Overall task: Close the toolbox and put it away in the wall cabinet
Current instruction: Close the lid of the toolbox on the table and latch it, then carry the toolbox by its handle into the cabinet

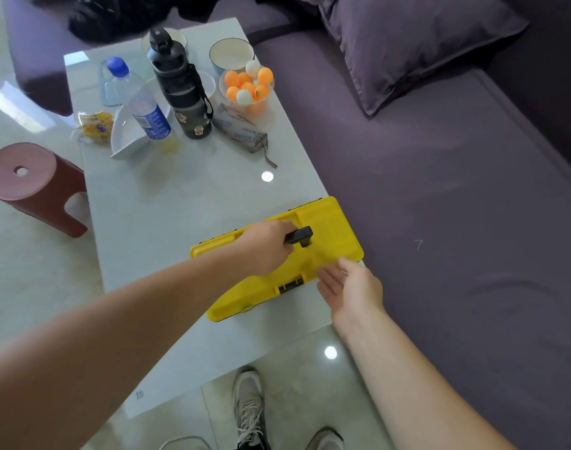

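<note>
A yellow toolbox lies with its lid down on the near right part of the pale glass table, close to the table's right edge. My left hand is on top of the lid, its fingers closed around the black carry handle. My right hand hovers at the box's near right corner, palm up, fingers apart, holding nothing. A black latch shows on the front side of the box. The wall cabinet is not in view.
A purple sofa with a cushion runs along the table's right side. At the table's far end stand a black bottle, a water bottle, bowls and a cup of ping-pong balls. A red stool stands left.
</note>
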Available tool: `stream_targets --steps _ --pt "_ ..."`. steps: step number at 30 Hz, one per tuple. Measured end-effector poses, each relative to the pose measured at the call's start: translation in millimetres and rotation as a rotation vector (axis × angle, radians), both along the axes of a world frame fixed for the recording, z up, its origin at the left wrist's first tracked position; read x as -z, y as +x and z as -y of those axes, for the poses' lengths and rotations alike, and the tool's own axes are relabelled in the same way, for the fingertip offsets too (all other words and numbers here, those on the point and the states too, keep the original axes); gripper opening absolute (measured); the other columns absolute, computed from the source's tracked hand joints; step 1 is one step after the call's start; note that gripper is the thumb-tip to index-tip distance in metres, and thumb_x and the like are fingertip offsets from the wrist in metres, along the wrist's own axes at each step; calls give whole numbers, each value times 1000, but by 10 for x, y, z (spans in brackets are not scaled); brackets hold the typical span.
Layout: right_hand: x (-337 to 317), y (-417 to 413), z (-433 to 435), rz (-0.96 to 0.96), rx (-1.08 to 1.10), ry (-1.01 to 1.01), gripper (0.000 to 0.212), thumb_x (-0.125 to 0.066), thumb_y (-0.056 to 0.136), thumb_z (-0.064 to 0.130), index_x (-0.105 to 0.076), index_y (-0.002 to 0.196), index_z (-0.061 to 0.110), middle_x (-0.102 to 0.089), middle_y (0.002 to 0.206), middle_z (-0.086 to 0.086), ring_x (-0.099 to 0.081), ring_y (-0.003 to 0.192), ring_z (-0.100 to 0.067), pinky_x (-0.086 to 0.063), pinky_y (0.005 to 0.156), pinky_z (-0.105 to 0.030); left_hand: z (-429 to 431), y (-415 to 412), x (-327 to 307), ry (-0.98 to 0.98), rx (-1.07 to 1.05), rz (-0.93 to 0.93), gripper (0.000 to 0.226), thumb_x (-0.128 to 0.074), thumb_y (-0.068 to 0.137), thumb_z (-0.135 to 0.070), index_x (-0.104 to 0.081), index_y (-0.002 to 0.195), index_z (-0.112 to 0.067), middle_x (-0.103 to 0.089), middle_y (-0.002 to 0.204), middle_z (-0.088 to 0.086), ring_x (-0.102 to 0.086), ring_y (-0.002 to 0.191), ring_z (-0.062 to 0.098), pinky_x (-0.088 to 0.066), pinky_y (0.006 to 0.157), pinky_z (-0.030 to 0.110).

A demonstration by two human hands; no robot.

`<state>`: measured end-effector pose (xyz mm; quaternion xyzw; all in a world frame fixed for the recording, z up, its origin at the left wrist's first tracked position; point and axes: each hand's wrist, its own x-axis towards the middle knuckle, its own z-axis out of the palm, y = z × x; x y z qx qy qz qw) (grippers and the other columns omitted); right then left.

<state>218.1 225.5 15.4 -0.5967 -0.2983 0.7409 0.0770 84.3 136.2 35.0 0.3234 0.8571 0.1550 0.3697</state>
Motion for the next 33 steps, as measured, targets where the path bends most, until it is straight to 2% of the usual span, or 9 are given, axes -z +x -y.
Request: stream_targets --steps 7,10,15,18,23,26,29,31,33 --pt "28 -204 -54 -41 -572 409 49 -50 89 0 -49 135 18 -55 129 0 -50 121 -19 -42 105 -44 1 88 -37 -18 -87 220 22 -49 94 -16 -62 111 -9 -62 87 15 -60 78 28 -46 63 36" --pt "48 -229 -78 -31 -682 451 45 -51 91 4 -50 134 21 -57 128 0 -50 117 -15 -41 101 -35 -28 29 -54 -44 -153 273 15 -52 92 -12 -63 100 -8 -55 77 10 -51 67 22 -37 52 27" --pt "-232 -104 -51 -78 -802 511 43 -45 95 6 -50 133 26 -57 127 3 -50 116 -11 -38 92 -25 -17 -8 -391 -88 -191 351 17 -57 86 -8 -66 101 -6 -56 67 8 -50 55 18 -38 48 24" --pt "-699 -9 -43 -109 -823 551 44 -42 96 6 -48 135 25 -56 127 5 -50 116 -11 -37 89 -20 -45 9 -900 -84 -192 385 18 -58 85 -9 -66 101 -3 -61 70 10 -53 55 19 -42 47 25" --pt "-1787 229 -97 -203 -843 681 45 -38 93 -8 -57 125 17 -61 105 11 -55 93 -2 -40 68 1 -188 85 -2085 -101 -176 433 25 -50 91 -19 -61 106 -1 -73 92 15 -65 71 25 -51 64 35" --pt "-2517 389 -149 -267 -809 785 44 -40 91 -13 -58 122 13 -61 105 0 -55 90 -8 -42 72 -4 -308 146 -2914 -107 -117 404 27 -48 92 -19 -61 108 -1 -72 93 16 -65 74 27 -53 68 37" --pt "-3262 598 -228 -292 -835 953 41 -44 93 1 -57 119 31 -62 105 13 -57 90 6 -44 74 -6 -426 279 -3713 -98 -85 349 29 -49 91 -20 -62 108 -1 -72 92 17 -65 74 28 -54 70 38" --pt "-3724 767 -280 -318 -783 996 38 -43 94 1 -60 119 24 -62 104 5 -58 80 10 -44 70 -4 -514 414 -4241 -81 -58 309 31 -48 90 -21 -62 107 0 -72 91 17 -65 73 28 -55 72 39" --pt "-4145 948 -311 -312 -730 1048 45 -41 93 -3 -60 116 30 -64 104 -4 -59 81 -4 -43 70 -9 -608 589 -4749 -62 -25 269 29 -48 89 -22 -63 103 -1 -73 84 15 -67 71 27 -57 73 40"
